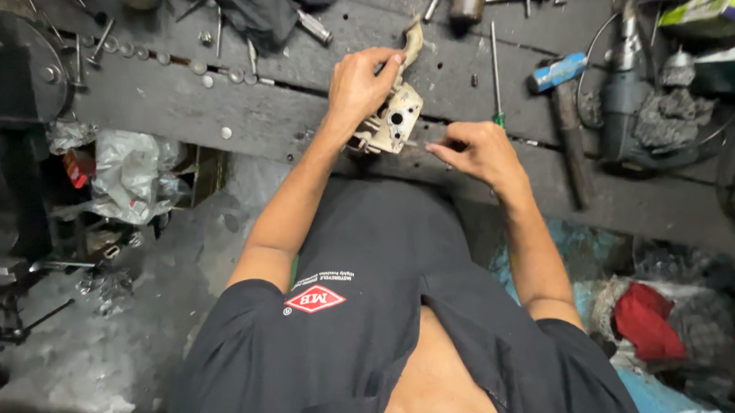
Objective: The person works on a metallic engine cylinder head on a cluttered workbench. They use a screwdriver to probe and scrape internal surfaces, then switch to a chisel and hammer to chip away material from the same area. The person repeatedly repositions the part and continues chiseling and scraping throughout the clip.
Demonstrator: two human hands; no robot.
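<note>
Setting: a repair workshop, likely mechanical. Evidence: dark, grimy plank workbench (222, 111) strewn with loose bolts and washers (161, 60) at 11 o'clock; blue-headed hammer (562, 91) and electric power tool (624, 103) at 2 o'clock; green-handled screwdriver (495, 75) at 12 o'clock; oily rags (256, 4) above; crumpled plastic bag (126, 173) at 9 o'clock.

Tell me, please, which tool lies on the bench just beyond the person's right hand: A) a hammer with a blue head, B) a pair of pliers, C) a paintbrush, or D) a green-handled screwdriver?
D: a thin screwdriver with a green handle lies on the dark bench, its handle end right behind the right hand; the blue-headed hammer lies farther to the right, while the left hand grips the pale metal part.
</note>
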